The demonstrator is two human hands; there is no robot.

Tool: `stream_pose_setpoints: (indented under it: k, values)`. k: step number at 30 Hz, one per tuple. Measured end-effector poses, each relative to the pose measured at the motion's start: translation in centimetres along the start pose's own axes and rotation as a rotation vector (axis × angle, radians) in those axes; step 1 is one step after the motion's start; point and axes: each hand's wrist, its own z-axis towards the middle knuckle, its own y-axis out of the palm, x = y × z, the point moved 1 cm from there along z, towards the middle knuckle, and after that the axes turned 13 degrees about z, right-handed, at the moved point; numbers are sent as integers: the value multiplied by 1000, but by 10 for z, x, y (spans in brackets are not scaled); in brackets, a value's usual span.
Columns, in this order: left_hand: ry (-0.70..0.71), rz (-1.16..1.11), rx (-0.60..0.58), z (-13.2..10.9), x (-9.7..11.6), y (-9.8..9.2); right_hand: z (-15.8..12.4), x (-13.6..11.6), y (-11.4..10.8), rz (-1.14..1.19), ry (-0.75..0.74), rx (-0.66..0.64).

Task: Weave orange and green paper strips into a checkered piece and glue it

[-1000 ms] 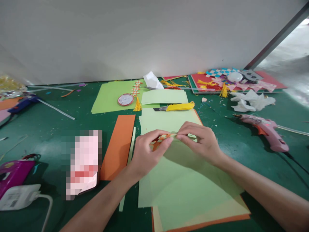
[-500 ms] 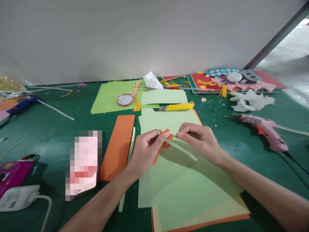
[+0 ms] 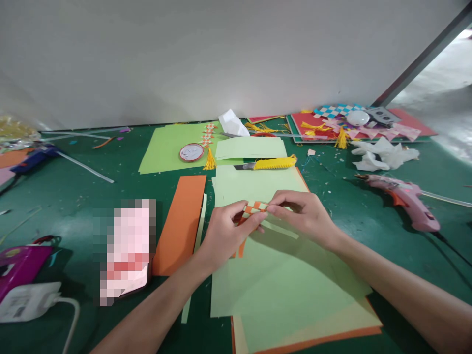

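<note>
Between my hands is a small woven piece of orange and pale green paper strips [image 3: 254,208], its checkered face showing. My left hand [image 3: 230,226] pinches its left and lower side, thumb across the front. The fingertips of my right hand [image 3: 298,211] are closed on its right edge. Loose orange strip ends [image 3: 241,249] hang below my left fingers, and a pale green strip [image 3: 282,230] slants off to the right. Beneath lies a stack of pale green sheets [image 3: 291,290] with orange edges showing under it.
A yellow utility knife [image 3: 275,162] lies beyond my hands. An orange card [image 3: 182,221] and a phone [image 3: 129,250] are on the left. A pink glue gun [image 3: 405,199] and crumpled tissue [image 3: 385,153] lie right. A round tin [image 3: 191,152] sits on green paper [image 3: 158,147].
The woven piece has turned so its checkered face shows above my left thumb. My left thumb has shifted lower, and my right fingers have moved slightly left onto the edge.
</note>
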Motion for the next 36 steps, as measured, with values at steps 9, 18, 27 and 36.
stream_pose_setpoints:
  k: [9,18,27,36]
  values:
    - [-24,-54,5,0,1,-1,1,0,0,99,87,4]
    - [-56,-125,-42,0,3,-2,0,-3,0,136,173,-8]
    - [-63,-115,-55,0,2,0,-1,1,1,128,185,-10]
    - [-78,-119,-19,0,3,0,-1,1,1,74,166,7]
